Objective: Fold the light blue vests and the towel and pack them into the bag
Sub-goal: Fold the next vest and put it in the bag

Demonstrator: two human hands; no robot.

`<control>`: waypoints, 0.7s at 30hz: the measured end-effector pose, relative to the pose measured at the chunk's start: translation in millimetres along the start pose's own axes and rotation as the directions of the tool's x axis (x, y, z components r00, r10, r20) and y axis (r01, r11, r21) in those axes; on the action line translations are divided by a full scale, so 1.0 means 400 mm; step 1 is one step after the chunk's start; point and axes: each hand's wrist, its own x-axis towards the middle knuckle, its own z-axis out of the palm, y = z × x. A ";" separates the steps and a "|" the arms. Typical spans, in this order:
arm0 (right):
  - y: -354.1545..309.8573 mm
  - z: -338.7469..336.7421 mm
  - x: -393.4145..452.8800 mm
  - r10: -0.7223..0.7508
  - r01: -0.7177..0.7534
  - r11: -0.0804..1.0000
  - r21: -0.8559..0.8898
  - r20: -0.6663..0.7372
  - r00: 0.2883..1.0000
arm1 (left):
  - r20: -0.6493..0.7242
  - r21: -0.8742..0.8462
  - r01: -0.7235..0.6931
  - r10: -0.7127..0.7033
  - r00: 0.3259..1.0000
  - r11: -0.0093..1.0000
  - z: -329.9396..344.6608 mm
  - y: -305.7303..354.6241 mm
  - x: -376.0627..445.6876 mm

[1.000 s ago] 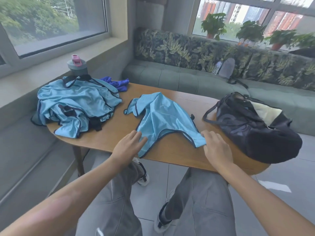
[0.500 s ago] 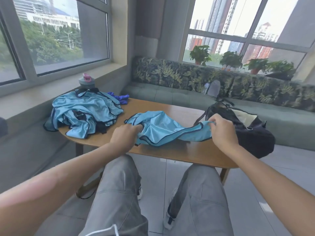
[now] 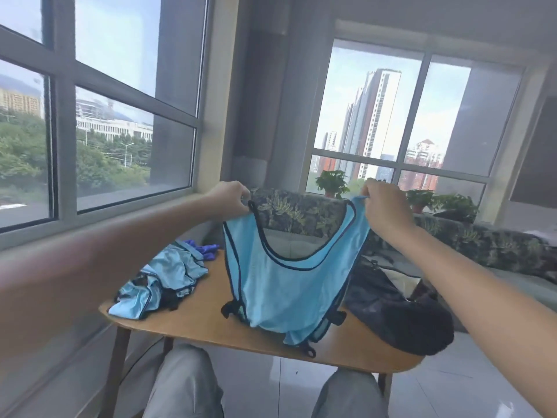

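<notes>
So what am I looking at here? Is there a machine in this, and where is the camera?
No machine here: a person works with two bare hands, and the single camera sits on their head, looking forward and down. That is why you see forearms reaching out and knees below. The left hand and the right hand each pinch a shoulder strap of a light blue vest, holding it up so its hem brushes the wooden table. On the table's left lies a pile of more blue vests, with something purple behind it. On the right sits a dark bag, open at the top.
</notes>
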 end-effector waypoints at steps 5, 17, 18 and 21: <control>-0.007 -0.106 0.064 -0.001 -0.019 0.977 -0.210 -0.093 0.996 | -0.014 0.101 -0.123 0.126 0.992 0.987 -0.145 0.088 0.037; 0.055 -0.123 0.054 0.023 -0.055 0.948 -0.313 -0.106 0.994 | -0.152 0.136 -0.063 0.084 0.985 0.989 -0.195 0.076 0.048; 0.060 -0.113 0.051 0.034 -0.062 0.954 -0.293 -0.101 0.994 | -0.138 0.136 -0.055 0.074 0.988 0.989 -0.187 0.076 0.045; 0.059 -0.087 0.031 0.064 -0.085 0.970 -0.227 -0.099 0.993 | -0.062 0.172 -0.024 0.035 0.997 0.985 -0.154 0.073 0.041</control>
